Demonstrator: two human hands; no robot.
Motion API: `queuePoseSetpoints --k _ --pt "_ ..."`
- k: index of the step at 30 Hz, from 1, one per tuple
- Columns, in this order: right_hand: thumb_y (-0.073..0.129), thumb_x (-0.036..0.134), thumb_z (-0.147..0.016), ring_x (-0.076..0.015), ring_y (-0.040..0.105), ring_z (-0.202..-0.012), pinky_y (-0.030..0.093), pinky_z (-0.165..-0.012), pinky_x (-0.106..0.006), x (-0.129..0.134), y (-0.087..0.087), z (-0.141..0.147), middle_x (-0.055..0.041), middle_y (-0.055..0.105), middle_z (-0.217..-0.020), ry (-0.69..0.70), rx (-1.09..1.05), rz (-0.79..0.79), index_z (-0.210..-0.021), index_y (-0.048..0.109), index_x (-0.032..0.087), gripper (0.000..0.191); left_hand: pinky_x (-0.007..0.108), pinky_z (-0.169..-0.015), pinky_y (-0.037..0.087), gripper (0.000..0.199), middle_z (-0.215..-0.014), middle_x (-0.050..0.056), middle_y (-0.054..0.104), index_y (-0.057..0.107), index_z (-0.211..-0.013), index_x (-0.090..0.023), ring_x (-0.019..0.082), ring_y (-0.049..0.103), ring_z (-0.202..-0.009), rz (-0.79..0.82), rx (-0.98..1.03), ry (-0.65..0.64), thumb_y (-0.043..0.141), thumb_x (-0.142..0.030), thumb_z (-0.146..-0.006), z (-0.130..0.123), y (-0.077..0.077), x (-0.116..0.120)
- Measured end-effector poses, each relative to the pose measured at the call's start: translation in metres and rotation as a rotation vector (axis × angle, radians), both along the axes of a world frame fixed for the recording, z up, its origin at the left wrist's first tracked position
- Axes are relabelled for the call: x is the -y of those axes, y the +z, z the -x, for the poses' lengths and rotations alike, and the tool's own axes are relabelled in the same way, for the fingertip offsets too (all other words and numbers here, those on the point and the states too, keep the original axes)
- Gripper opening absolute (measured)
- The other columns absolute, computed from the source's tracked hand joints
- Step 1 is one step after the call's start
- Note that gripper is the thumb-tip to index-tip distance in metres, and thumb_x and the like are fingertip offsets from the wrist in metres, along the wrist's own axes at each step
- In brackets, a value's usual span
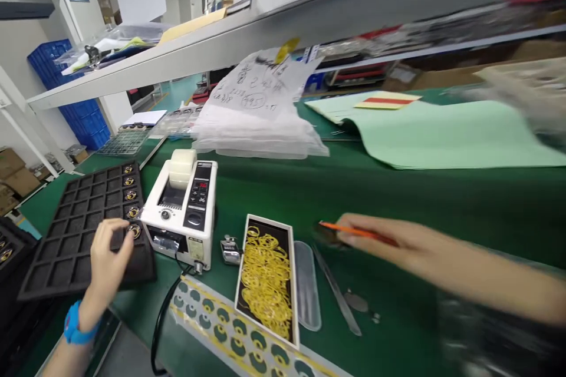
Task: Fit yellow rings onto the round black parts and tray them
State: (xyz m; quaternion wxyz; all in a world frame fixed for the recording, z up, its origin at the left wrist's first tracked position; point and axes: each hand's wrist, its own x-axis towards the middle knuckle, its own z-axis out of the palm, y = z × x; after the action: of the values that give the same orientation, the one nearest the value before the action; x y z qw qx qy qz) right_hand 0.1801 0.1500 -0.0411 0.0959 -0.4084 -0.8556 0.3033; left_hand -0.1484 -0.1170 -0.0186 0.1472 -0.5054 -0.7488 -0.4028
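My left hand, with a blue band at the wrist, is over the black compartment tray. Its thumb and index finger curve around a small ring-shaped part in the right column, where several similar parts sit. On the right, my right hand holds an orange pen-like tool, blurred by motion, its tip pointing left. A dark blurred object lies below the tip. Between the hands are a white tape dispenser, a small metal counter and a box of yellow rings.
A perforated sheet runs along the front edge. Right of the box lie a clear plastic case and metal tweezers. Plastic bags and green paper are at the back, below a white shelf.
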Motion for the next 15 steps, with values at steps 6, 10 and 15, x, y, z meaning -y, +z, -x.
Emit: queuePoseSetpoints --k 6,10,15 --pt "0.039 0.016 -0.094 -0.0288 0.063 -0.089 0.032 -0.058 -0.032 -0.021 0.02 0.033 -0.0221 0.068 -0.095 -0.125 0.349 -0.467 -0.091 0.062 0.01 0.023 0.038 -0.073 0.05 0.011 -0.075 0.005 0.065 0.07 -0.078 -0.018 0.024 0.061 -0.077 0.27 0.038 0.019 0.067 -0.028 -0.078 0.059 -0.023 -0.005" --pt "0.046 0.021 -0.092 -0.026 0.065 -0.082 0.032 -0.053 -0.029 0.015 0.033 0.043 -0.0176 0.071 -0.098 -0.162 0.168 -0.497 -0.103 0.062 0.011 0.022 0.034 -0.071 0.05 0.016 -0.07 -0.001 0.06 0.067 -0.08 -0.015 0.016 0.059 -0.069 0.314 0.063 -0.054 0.071 -0.031 -0.081 0.057 -0.025 -0.019" --pt "0.052 0.036 -0.089 -0.0231 0.065 -0.072 0.039 -0.053 -0.03 0.046 0.044 0.016 -0.0096 0.072 -0.086 -0.173 -0.229 -0.474 -0.084 0.065 0.02 0.021 0.03 -0.067 0.052 0.011 -0.073 0.002 0.066 0.064 -0.075 -0.018 0.018 0.063 -0.069 0.207 0.163 -0.056 0.067 -0.026 -0.082 0.062 0.005 -0.019"
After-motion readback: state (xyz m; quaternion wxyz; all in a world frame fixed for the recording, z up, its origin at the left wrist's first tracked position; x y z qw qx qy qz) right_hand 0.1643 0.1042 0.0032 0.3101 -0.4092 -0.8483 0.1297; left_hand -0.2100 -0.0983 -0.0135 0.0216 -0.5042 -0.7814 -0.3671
